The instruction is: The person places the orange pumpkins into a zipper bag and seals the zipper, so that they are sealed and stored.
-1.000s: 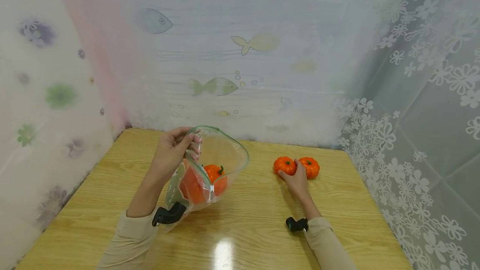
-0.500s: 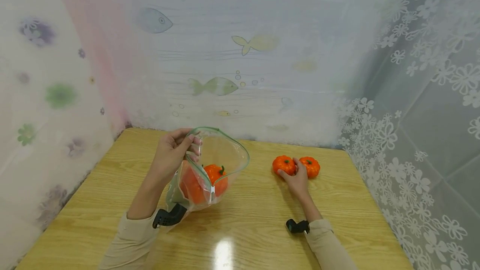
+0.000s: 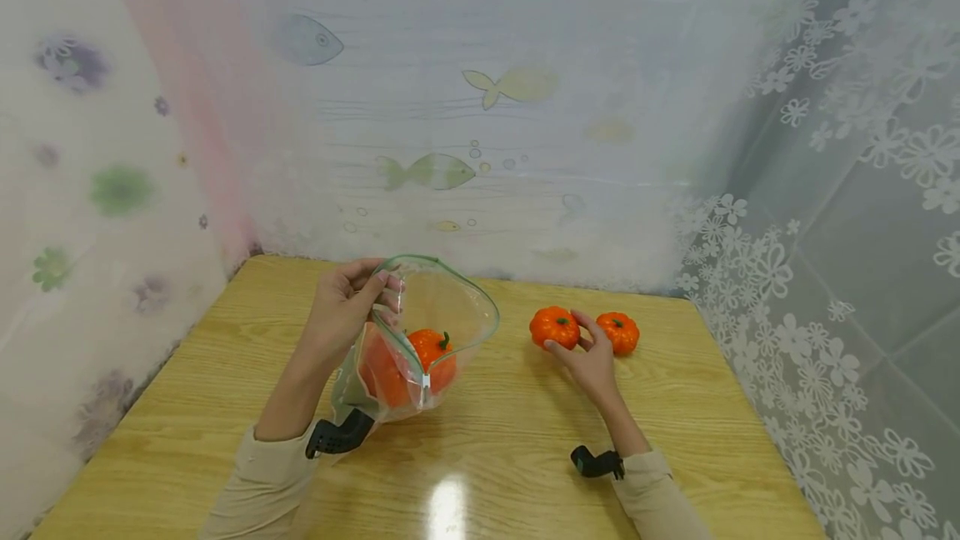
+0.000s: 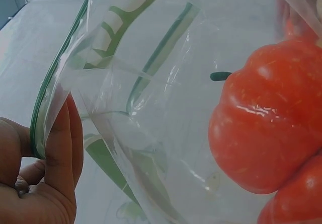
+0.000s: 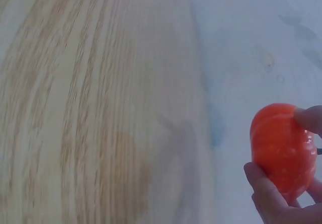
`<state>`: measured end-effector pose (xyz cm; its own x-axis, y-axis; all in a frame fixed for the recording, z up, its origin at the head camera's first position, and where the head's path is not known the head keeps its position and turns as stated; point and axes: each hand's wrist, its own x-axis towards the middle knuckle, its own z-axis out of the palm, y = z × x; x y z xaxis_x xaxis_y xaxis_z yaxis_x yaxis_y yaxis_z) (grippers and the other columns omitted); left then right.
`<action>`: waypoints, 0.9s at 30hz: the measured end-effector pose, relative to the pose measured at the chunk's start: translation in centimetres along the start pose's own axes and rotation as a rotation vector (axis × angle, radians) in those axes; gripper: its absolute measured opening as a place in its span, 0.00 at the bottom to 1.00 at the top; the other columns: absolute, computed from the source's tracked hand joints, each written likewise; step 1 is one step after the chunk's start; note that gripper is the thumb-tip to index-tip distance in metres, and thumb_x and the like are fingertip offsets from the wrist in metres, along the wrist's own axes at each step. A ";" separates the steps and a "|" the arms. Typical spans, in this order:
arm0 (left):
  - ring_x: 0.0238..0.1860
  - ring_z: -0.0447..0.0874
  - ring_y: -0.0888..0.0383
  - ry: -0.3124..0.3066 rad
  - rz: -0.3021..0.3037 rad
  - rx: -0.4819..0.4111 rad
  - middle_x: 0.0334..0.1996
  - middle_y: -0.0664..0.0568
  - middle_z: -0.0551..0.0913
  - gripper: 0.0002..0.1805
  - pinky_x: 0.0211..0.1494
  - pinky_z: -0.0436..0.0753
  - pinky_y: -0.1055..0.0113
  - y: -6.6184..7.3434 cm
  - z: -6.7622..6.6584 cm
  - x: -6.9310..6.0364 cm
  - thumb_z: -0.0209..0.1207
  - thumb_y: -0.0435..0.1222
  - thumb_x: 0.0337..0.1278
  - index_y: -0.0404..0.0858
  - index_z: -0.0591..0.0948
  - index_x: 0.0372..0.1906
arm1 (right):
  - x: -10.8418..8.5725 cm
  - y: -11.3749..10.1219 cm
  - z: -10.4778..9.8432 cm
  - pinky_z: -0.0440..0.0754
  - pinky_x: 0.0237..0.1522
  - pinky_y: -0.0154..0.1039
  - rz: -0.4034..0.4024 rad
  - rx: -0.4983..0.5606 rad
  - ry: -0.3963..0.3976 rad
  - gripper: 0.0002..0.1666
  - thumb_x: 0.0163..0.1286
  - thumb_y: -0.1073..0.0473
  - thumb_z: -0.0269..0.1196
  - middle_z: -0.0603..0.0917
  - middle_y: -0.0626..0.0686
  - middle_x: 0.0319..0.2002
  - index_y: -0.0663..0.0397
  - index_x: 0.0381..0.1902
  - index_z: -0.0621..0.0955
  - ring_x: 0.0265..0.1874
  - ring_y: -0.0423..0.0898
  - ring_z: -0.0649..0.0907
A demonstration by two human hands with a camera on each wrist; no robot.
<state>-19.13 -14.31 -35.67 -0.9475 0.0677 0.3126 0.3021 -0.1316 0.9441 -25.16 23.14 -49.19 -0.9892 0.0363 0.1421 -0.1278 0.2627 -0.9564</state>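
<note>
My left hand [image 3: 337, 307] pinches the green-edged rim of a clear zip bag [image 3: 468, 294], whose mouth gapes on the right side. Orange toy pumpkins [image 3: 390, 382] sit inside the bag, one showing a green stem; in the left wrist view the glossy pumpkin [image 4: 266, 118] shows through the plastic. Further right, my right hand [image 3: 597, 367] grips a small orange pumpkin [image 3: 553, 327] between thumb and fingers, seemingly just off the table. Fingers and thumb lie on opposite sides of this pumpkin [image 5: 282, 148] in the right wrist view. Another small pumpkin [image 3: 619, 334] stands right of that hand.
Wood-grain table [image 3: 487, 457] lies under everything. A fish-patterned sheet [image 3: 525, 215] rises behind its far edge, and flowered sheets flank both sides. Dark cameras [image 3: 341, 432] are strapped to the wrists.
The pumpkin in my right hand has shifted left and slightly away, apart from the other small pumpkin, which stays put. My left hand and the bag hold almost the same place.
</note>
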 end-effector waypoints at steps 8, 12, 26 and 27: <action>0.26 0.85 0.63 -0.001 -0.008 -0.002 0.34 0.55 0.85 0.16 0.29 0.89 0.66 -0.1 0.1 0.0 0.49 0.28 0.78 0.20 0.73 0.60 | -1.0 -1.9 0.5 0.88 0.42 0.33 -0.038 0.043 -0.027 0.41 0.63 0.61 0.75 0.68 0.52 0.73 0.47 0.72 0.73 0.64 0.61 0.78; 0.27 0.85 0.63 -0.001 -0.010 0.003 0.34 0.55 0.85 0.16 0.29 0.89 0.66 -0.1 0.1 -0.1 0.48 0.28 0.78 0.20 0.73 0.60 | -1.6 -3.0 0.7 0.88 0.42 0.34 -0.053 0.054 -0.026 0.41 0.62 0.62 0.75 0.69 0.50 0.73 0.46 0.72 0.73 0.64 0.59 0.78; 0.27 0.85 0.64 -0.007 0.001 -0.010 0.33 0.56 0.85 0.17 0.29 0.89 0.67 -0.3 -0.4 0.2 0.48 0.28 0.78 0.19 0.73 0.61 | -4.3 -7.7 1.7 0.90 0.45 0.41 -0.196 0.322 -0.062 0.41 0.57 0.78 0.71 0.71 0.56 0.68 0.61 0.69 0.74 0.56 0.45 0.82; 0.27 0.85 0.64 -0.010 0.003 -0.011 0.33 0.56 0.85 0.17 0.29 0.89 0.67 -0.3 -0.4 0.2 0.48 0.28 0.78 0.19 0.73 0.61 | -4.5 -8.1 1.8 0.90 0.45 0.42 -0.207 0.338 -0.063 0.41 0.57 0.79 0.71 0.72 0.57 0.68 0.62 0.69 0.74 0.56 0.45 0.82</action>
<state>-19.50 -14.65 -35.94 -0.9454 0.0772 0.3166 0.3038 -0.1425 0.9420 -19.81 19.11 -42.58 -0.9412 -0.0458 0.3347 -0.3309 -0.0746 -0.9407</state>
